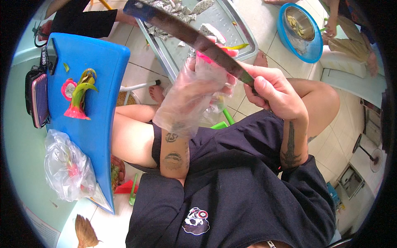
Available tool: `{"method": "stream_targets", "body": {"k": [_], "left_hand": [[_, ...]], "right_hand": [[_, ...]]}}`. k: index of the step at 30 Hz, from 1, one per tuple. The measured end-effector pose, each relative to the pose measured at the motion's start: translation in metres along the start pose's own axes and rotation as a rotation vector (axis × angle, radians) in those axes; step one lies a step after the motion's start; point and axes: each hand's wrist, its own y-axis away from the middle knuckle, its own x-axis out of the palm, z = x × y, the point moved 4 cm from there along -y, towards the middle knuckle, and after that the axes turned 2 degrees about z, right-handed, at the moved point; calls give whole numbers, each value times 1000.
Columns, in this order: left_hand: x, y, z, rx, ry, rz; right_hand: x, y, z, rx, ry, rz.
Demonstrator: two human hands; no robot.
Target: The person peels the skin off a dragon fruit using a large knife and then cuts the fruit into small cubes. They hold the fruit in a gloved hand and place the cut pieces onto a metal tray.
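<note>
My left hand point(198, 83), in a loose clear plastic glove, is closed around dragon fruit with bright pink peel point(203, 57). The knife and glove partly hide this fruit. My bare right hand point(274, 93) grips a long, dark, wide-bladed knife point(198, 38) by its handle end. Its blade slants up and left, crossing the view above my left hand and the tray. White, black-seeded dragon fruit flesh point(212, 32) shows just beyond the blade; whether it is held or lies on the tray is unclear. Cut dragon fruit pieces point(183, 14) are heaped on the metal tray point(248, 37).
At left, a blue plastic stool point(105, 62) bears dragon fruit peel point(76, 102). A clear plastic bag point(69, 167) and a pink-and-black case point(38, 97) lie beside it. A blue basin point(283, 34) holds a metal bowl point(301, 20). Other people sit nearby.
</note>
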Motion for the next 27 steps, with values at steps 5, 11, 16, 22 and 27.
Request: {"method": "stream_targets", "body": {"k": [5, 11, 16, 22, 27], "left_hand": [[-12, 1, 4, -96, -276, -83], [-14, 8, 2, -184, -267, 4], [-5, 17, -15, -299, -386, 10], [-14, 14, -34, 52, -127, 132], [-18, 24, -62, 360, -291, -148]], "right_hand": [[2, 1, 2, -5, 62, -118], [-9, 7, 21, -32, 90, -164], [-20, 15, 35, -25, 34, -269], [-36, 30, 44, -43, -70, -511], [-2, 24, -13, 290, -183, -542]]}}
